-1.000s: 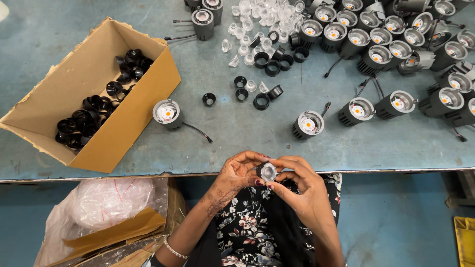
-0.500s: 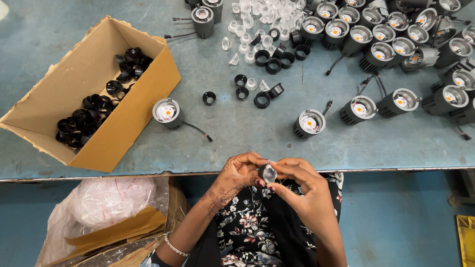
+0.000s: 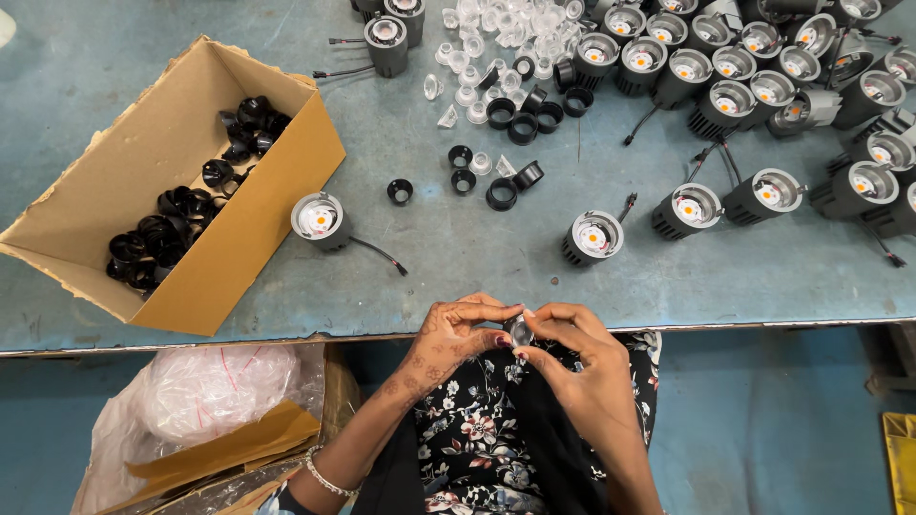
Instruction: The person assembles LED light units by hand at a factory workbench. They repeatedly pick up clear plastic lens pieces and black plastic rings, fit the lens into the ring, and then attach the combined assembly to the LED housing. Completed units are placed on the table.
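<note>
Not much had changed over the last second: both hands stayed just off the near edge of the surface [image 3: 458, 286]. The left hand [image 3: 456, 336] and right hand [image 3: 582, 367] were pinched shut on one small clear lens piece [image 3: 520, 330]. Further out sat loose black rings [image 3: 501, 194], a cardboard box [image 3: 239, 248], then rows of dark lamp housings [image 3: 763, 76].

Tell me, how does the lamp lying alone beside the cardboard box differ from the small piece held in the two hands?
The lamp lies untouched on the table; the small piece is pinched between the left hand and right hand just off the table's edge. The lamp is larger, dark-bodied and trails a wire; the piece looks clear and wireless. Both look round.
</note>
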